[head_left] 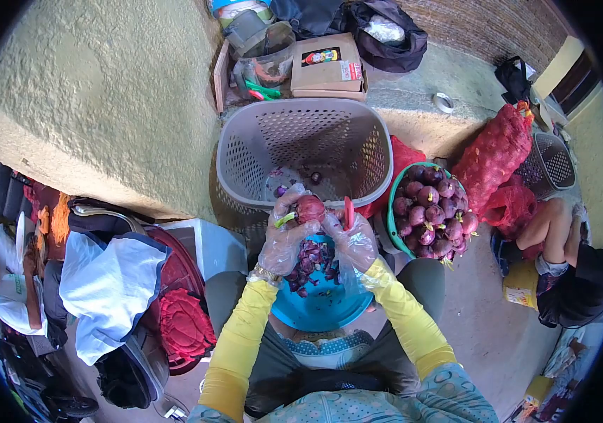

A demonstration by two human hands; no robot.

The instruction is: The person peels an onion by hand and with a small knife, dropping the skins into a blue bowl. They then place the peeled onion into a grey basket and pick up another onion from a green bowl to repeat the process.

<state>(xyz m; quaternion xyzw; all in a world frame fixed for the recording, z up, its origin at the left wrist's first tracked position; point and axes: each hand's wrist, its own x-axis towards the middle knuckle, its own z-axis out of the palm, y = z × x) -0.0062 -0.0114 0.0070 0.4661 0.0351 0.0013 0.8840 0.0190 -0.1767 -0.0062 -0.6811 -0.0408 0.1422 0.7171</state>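
In clear plastic gloves, both hands meet over a blue basin (301,310) holding purple onion peels (308,268). My left hand (286,236) is wrapped round a red onion (310,209) with a green sprout at its side. My right hand (352,240) grips a red-handled tool (349,213) beside the onion; its blade cannot be made out. Just beyond the hands stands a grey perforated basket (305,109) with a few onions (315,178) at its bottom. A green-rimmed tub (392,211) heaped with purple onions (432,211) is at the right.
Behind the basket are a cardboard box (326,65) and plastic containers (263,42). A red mesh sack (495,151) leans at the right, near a seated person (562,247). White cloth (111,282) and a red tub (175,261) are at the left, with another person (16,289) beyond.
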